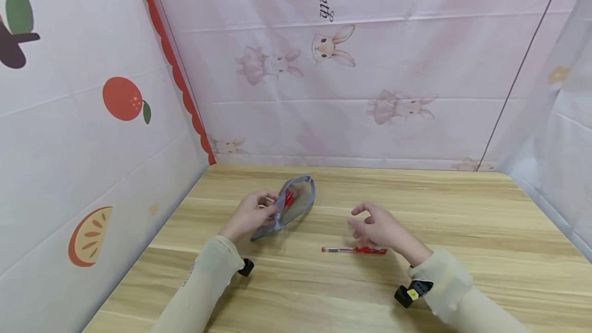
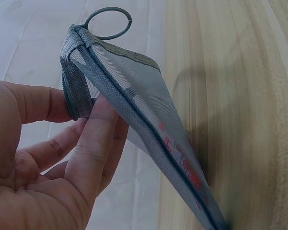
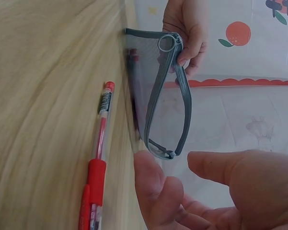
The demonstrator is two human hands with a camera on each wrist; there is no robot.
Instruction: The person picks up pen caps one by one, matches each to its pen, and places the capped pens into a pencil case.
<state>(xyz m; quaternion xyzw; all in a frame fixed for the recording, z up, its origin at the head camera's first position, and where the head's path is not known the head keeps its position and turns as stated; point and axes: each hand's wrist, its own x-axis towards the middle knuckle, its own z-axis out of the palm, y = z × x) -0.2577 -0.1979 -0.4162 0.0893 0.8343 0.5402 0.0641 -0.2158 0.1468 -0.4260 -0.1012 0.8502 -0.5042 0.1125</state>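
My left hand (image 1: 251, 216) pinches the near-left edge of a grey-blue mesh zipper pouch (image 1: 302, 209) between thumb and fingers. Its zipped mouth gapes open, as the right wrist view shows, and a pull ring (image 2: 108, 23) hangs at one corner. Red pens (image 1: 289, 198) lie inside, seen through the mesh. To the right of the pouch, my right hand (image 1: 381, 226) hovers with thumb and fingers apart and nothing between them. Just below that hand in the head view, a clear-barrelled pen with a red cap (image 3: 97, 177) lies on the table.
The wood-grain table (image 1: 296, 297) meets a pale printed sheet (image 1: 324, 132) with rabbits at the back. Another sheet with fruit pictures (image 1: 122, 98) hangs along the left side. Black wrist cameras (image 1: 407, 294) sit under both sleeves.
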